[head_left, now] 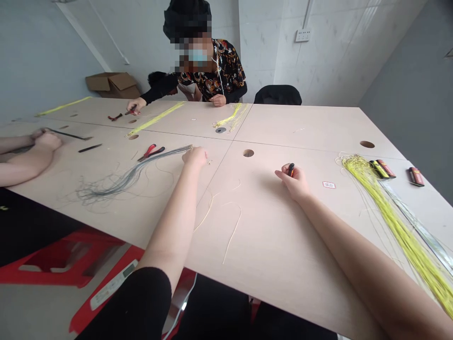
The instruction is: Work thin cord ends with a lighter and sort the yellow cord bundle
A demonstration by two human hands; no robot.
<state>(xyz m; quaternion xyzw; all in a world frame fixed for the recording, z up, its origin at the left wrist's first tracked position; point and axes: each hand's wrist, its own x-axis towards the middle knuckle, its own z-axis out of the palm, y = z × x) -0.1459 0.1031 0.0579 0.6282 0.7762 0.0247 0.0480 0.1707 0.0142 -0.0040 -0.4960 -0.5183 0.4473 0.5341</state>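
Tabletop (262, 236), right fingers (284, 173) around black tool (290, 169)

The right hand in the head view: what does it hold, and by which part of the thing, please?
The right hand pinches a small black-and-orange object by its lower part; its black top stands free above the fingers. What the object is cannot be told.

This is a small workroom set up for hand work on wiring, more workshop than office. Long pale laminate tables (311, 125) with round cable holes stand pushed together, and bundles of yellow wire (392, 226) and grey wire (120, 177) lie across them near red-handled pliers (150, 152). A co-worker (208, 61) sits working at the far side. The walls are plain and pale, with a power socket (303, 35), and an open cardboard box (113, 85) and a red plastic stool (60, 257) stand on the floor
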